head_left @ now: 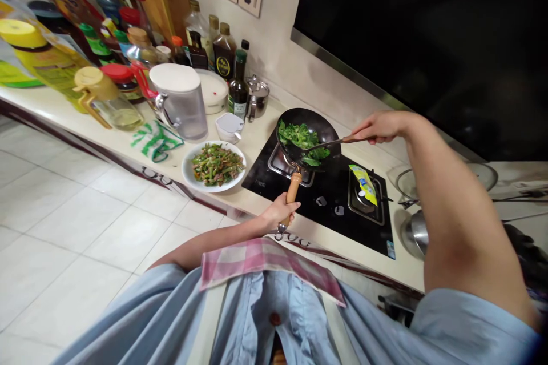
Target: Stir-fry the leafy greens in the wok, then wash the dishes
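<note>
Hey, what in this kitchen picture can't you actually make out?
Head view:
- Any flame under the wok: hidden by the wok itself.
- Tip of the spatula: buried in the greens.
- Steel pot: partly hidden by the right arm.
- Label on the dark bottle: too small to read.

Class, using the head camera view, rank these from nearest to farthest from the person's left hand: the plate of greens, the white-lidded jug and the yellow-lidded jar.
The left hand grips the wok handle.
1. Plate of greens: to the hand's left, slightly ahead.
2. White-lidded jug: farther left, behind the plate.
3. Yellow-lidded jar: farthest left.
</note>
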Demonstrator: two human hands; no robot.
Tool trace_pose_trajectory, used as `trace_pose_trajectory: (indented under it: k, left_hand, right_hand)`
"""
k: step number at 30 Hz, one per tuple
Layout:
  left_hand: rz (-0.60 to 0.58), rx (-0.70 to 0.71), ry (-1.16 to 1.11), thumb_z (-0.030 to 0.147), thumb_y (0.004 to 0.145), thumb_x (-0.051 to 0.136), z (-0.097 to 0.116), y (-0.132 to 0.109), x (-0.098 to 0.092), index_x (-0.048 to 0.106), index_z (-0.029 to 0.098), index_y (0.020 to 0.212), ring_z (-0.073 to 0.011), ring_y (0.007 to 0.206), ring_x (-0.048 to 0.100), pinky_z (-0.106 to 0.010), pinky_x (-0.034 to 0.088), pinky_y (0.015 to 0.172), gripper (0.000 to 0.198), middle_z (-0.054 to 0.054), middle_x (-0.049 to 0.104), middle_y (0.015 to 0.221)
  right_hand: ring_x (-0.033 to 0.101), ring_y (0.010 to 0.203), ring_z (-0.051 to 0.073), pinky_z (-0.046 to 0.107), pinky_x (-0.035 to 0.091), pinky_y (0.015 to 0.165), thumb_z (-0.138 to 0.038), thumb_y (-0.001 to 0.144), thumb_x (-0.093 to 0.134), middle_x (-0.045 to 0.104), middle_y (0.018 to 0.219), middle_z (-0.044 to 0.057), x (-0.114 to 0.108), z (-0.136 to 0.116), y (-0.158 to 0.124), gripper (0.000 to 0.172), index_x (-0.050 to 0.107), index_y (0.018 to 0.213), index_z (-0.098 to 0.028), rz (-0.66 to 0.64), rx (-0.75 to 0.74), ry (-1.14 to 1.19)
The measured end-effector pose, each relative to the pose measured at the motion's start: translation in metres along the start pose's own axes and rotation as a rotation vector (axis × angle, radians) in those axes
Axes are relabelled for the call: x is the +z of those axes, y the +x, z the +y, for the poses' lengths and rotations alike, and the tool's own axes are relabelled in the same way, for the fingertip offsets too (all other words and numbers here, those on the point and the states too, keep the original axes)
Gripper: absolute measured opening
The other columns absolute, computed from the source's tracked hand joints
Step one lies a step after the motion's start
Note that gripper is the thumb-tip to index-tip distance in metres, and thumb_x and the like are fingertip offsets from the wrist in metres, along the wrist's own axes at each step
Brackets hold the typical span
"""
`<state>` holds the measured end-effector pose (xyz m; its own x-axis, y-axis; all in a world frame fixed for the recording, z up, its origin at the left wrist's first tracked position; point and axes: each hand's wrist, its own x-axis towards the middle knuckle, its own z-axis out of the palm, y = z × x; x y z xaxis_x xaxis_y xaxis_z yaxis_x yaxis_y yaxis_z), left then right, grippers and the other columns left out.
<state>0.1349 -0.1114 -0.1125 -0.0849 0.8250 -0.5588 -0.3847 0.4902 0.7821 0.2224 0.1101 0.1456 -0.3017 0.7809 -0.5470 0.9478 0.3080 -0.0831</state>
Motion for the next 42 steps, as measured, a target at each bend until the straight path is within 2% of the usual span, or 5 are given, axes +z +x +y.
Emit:
trace_pose_trajectory:
  k: [6,10,22,31,42]
  left_hand:
    - [-0.016,0.003,-0.03,0.02,0.095,0.06,-0.001,0.003,0.0,0.042,0.018,0.117,-0.0075,0.039,0.045,-0.017,0.037,0.042,0.029,0.01,0.049,0.057]
    - [-0.022,0.01,-0.064,0.021,0.092,0.066,-0.003,0.006,-0.001,0.042,0.02,0.115,-0.0064,0.039,0.045,-0.016,0.036,0.042,0.033,0.011,0.048,0.057]
    - [0.004,-0.005,0.002,0.024,0.095,0.062,0.0,0.001,0.002,0.043,0.02,0.112,-0.0062,0.04,0.045,-0.016,0.036,0.044,0.026,0.01,0.049,0.057]
    - [0.027,0.013,0.041,0.021,0.095,0.06,0.002,-0.002,0.004,0.045,0.019,0.104,-0.0062,0.041,0.044,-0.015,0.035,0.042,0.018,0.01,0.048,0.055]
    - [0.006,0.032,-0.038,0.027,0.088,0.073,-0.008,0.007,0.006,0.046,0.02,0.099,-0.005,0.039,0.045,-0.015,0.034,0.042,0.029,0.01,0.048,0.055]
  right_hand:
    - [0.039,0.05,0.005,0.019,0.021,0.045,-0.025,0.096,0.064,0.046,0.058,-0.003,-0.016,0.026,-0.026,0.03,0.073,0.123,-0.016,0.145,-0.011,0.079]
    - [0.031,0.044,0.003,0.018,0.019,0.042,-0.025,0.096,0.063,0.046,0.054,-0.005,-0.005,0.034,-0.022,0.032,0.071,0.125,-0.015,-0.116,-0.036,0.11]
    - [0.044,0.041,0.003,0.01,0.031,0.036,-0.019,0.093,0.065,0.057,0.058,0.0,0.128,0.047,0.055,0.009,0.058,0.09,-0.014,-0.06,-0.046,1.135]
    - [0.038,0.042,0.003,0.011,0.022,0.035,-0.031,0.079,0.074,0.051,0.059,-0.006,0.213,0.09,-0.006,0.043,0.059,0.117,-0.017,0.251,-0.105,1.278]
    - [0.024,0.039,0.002,0.012,0.011,0.036,-0.046,0.07,0.082,0.037,0.055,-0.011,0.263,0.086,-0.036,0.053,0.057,0.109,-0.021,0.071,0.014,1.529]
